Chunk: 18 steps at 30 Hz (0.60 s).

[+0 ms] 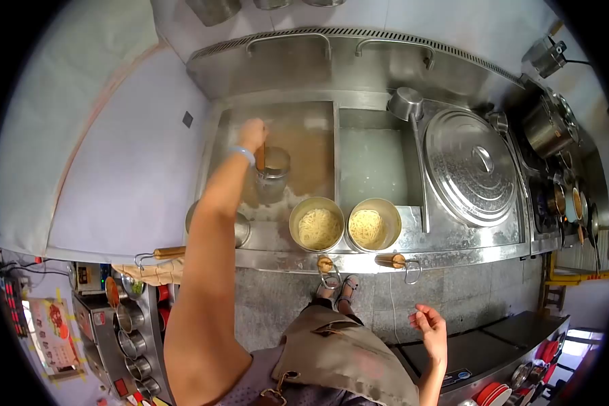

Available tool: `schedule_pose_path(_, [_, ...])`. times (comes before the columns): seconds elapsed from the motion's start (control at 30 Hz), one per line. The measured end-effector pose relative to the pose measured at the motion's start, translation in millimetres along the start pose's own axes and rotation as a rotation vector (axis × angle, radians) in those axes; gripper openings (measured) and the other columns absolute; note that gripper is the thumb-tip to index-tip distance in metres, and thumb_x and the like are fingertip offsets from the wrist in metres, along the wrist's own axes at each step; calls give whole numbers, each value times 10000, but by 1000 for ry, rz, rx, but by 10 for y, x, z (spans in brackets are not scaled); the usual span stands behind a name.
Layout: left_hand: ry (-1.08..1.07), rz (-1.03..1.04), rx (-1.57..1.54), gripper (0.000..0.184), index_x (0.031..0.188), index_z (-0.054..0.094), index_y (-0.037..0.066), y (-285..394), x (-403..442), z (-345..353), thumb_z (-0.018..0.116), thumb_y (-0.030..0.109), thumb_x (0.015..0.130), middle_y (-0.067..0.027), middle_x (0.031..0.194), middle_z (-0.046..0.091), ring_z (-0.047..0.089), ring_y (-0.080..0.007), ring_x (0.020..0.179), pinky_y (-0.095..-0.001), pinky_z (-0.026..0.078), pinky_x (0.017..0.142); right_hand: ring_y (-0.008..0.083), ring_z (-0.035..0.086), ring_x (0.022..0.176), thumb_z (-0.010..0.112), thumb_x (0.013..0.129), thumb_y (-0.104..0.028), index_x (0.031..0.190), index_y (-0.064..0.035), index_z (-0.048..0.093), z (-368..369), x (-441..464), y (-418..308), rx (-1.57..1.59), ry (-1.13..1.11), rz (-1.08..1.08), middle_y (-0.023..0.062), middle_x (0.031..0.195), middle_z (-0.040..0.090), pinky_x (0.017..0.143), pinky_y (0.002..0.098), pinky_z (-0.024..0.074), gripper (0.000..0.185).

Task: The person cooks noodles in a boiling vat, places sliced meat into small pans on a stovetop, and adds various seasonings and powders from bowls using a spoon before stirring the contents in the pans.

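Note:
My left hand [253, 135] is closed round the wooden handle of a metal strainer basket [273, 164], which stands in the steaming brown water of the left basin [311, 135]. Near the right of my apron, my right hand [429, 327] hangs in the air, fingers partly curled and apart, holding nothing visible. Two round strainers of pale noodles, the left one [319, 224] and the right one [368, 228], sit side by side on the steel front ledge, their wooden handles toward me. Another metal strainer [242, 229] is partly hidden behind my left forearm.
The right basin [372, 159] holds cloudy water. A long-handled ladle [407, 105] lies along its right edge. Beside it is a large lidded pot [471, 167]. Pans and burners stand far right. Behind me is a dark counter [507, 338] with red bowls.

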<state>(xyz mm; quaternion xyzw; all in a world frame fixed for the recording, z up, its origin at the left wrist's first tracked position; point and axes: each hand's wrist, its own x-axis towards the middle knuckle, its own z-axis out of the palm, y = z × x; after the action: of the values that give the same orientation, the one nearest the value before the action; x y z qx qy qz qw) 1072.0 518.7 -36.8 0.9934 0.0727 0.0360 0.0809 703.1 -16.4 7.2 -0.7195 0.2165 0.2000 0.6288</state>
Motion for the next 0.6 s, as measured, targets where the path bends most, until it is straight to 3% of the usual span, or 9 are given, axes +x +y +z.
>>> schedule_pose_path(0.07, [40,55,-21,247,799,665,7,-42,109,-13,632,247,750,-214,839,636,609,-392,833,-445,491,740,109,578,753,548,909,-120,1103,40,560,-5,-8,72,23,13,10,64,846,638,700,235,469,251])
schedule_pose_path(0.17, [130,-26,-239,262,778,664,-7,0,-8,-164,625,252,770,-238,785,616,601,-399,801,-450,475,716,111,580,759,541,913,-117,1101,40,560,25,-70,33,21,38,33,66,845,636,702,236,470,246])
schedule_pose_path(0.27, [340,-96,-250,309,716,658,-6,-118,-134,-13,611,288,798,-231,725,600,592,-397,716,-459,453,658,112,582,762,539,913,-115,1101,41,559,30,-74,7,7,54,30,66,842,634,703,237,471,244])
schedule_pose_path(0.43, [349,-219,-328,302,726,649,-7,-348,-446,473,604,279,811,-242,733,589,575,-410,720,-460,443,653,97,565,701,542,915,-160,1107,3,570,9,12,101,26,76,-1,45,825,641,661,228,455,254])
schedule_pose_path(0.5, [339,-238,-330,277,749,641,-21,-479,-511,648,610,248,808,-255,759,583,561,-421,736,-463,439,664,116,582,754,542,910,-106,1092,39,560,20,25,72,53,78,15,63,840,632,702,249,480,234])
schedule_pose_path(0.6, [206,-272,-394,264,793,655,-7,-504,-444,762,611,253,808,-234,773,604,577,-407,758,-457,444,675,115,581,746,541,910,-102,1087,41,560,56,17,93,47,88,5,60,839,632,697,246,480,229])
